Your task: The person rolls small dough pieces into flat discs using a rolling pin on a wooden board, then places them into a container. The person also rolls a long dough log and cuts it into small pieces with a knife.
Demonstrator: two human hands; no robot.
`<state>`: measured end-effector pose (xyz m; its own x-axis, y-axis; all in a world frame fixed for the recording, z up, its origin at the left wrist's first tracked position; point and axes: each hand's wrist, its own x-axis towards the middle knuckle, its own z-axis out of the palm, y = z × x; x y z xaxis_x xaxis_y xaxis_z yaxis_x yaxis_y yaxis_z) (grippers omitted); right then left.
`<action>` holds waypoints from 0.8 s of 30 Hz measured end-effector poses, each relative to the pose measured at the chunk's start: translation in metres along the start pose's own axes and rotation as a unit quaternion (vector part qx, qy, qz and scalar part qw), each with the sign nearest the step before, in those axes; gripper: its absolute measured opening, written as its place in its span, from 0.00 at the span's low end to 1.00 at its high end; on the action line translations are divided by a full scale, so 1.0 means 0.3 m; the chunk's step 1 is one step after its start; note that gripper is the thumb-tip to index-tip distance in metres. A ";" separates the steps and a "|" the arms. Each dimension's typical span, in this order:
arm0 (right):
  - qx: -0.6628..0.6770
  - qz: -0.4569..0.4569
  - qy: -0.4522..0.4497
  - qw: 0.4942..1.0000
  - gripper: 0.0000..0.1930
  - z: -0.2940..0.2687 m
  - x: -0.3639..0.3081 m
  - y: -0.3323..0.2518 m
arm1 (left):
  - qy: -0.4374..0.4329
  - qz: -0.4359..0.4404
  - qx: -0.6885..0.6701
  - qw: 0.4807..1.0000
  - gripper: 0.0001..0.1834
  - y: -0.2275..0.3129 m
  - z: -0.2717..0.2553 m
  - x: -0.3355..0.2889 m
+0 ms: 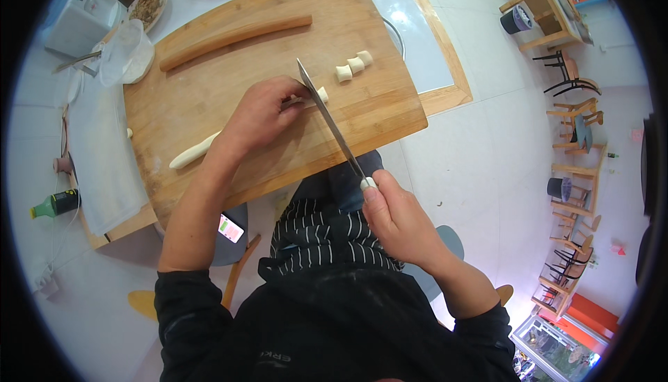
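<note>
A pale dough rope (195,152) lies across the wooden board (250,69), its middle covered by my left hand (267,107). The fingers of that hand are curled round the rope close to its right end. My right hand (396,216) is wrapped round the white handle of a knife (337,129). The blade crosses the dough just beside my left fingertips, with a short end of dough (322,94) on its right side. Whether the edge has gone through the dough is hard to see. Several cut dough pieces (355,65) sit in a row farther right.
A wooden rolling pin (236,41) lies along the far part of the board. Beyond it stand plates of food, one with a brown filling (146,8). A clear plastic container (124,55) and a white appliance (85,8) are at the left. A phone (230,229) rests on a chair below the board.
</note>
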<state>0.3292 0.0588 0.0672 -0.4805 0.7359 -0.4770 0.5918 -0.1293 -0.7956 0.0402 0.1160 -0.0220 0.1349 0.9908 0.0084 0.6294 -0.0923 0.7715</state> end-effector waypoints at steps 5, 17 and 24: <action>-0.045 -0.069 0.066 0.994 0.14 0.023 0.147 -0.011 | 0.029 0.027 -0.008 0.999 0.13 -0.004 -0.007 -0.015; 0.012 -0.069 0.023 0.997 0.13 0.061 0.042 -0.017 | 0.016 0.004 -0.030 0.999 0.11 -0.033 -0.044 -0.071; -0.004 -0.035 0.002 0.999 0.13 0.075 0.000 -0.020 | 0.013 0.008 -0.016 1.000 0.12 -0.037 -0.039 -0.071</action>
<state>0.3110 0.0445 0.0636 -0.5181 0.7458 -0.4187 0.5624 -0.0718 -0.8237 0.0215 0.0970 -0.0234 0.1251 0.9914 0.0370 0.6024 -0.1056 0.7911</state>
